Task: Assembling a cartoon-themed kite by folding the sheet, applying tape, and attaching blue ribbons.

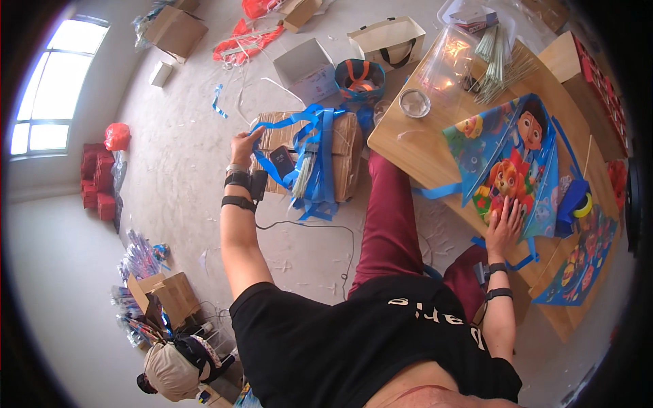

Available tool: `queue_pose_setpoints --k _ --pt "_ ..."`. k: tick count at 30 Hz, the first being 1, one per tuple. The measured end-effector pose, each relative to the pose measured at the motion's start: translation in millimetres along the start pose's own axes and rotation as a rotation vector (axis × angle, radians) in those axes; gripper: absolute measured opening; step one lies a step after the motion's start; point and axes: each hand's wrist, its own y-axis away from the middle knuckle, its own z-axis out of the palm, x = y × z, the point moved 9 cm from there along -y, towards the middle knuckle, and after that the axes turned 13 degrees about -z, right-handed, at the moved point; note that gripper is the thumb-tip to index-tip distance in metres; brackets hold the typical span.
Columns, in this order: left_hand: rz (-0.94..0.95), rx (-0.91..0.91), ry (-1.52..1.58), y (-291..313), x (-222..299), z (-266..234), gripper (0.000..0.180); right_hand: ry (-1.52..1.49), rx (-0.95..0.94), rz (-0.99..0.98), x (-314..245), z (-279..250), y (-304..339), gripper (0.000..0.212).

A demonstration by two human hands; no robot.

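My left hand (245, 147) reaches out over a brown cardboard box (348, 158), its fingers closed on a strip of blue ribbon (328, 155). More of that ribbon lies in loops across the box, together with a bundle of pale thin rods (305, 173) and a dark phone (281, 162). On the wooden table (410, 155), my right hand (504, 223) lies flat with its fingers spread on a blue, kite-shaped printed sheet (476, 146) with cartoon figures. Blue strips hang from this sheet. A second printed sheet (583, 262) lies by the table's near right edge.
A tape roll (414, 103), pale sticks (491, 62) and clear plastic (445, 58) sit at the table's far end. Beyond it on the floor stand a white box (306, 66), a bag (388, 42) and a basket (359, 79). At lower left is another person (173, 370).
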Motion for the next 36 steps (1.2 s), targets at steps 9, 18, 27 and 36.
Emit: queue_pose_setpoints --k 9,18,27,36 --pt "0.405 -0.023 0.272 42.1 127.4 -56.2 0.025 0.015 0.004 0.015 4.0 -3.3 2.3 0.055" --pt "0.486 0.129 -0.082 88.0 226.6 -66.4 0.028 0.010 0.016 0.015 7.3 2.4 7.9 0.056" --pt "0.665 0.530 -0.170 177.4 281.8 -112.1 0.025 -0.011 0.029 0.018 11.4 3.9 10.3 0.057" --pt "0.834 -0.143 -0.217 333.1 298.3 45.0 0.025 -0.354 0.213 0.031 29.6 -2.0 2.4 0.059"
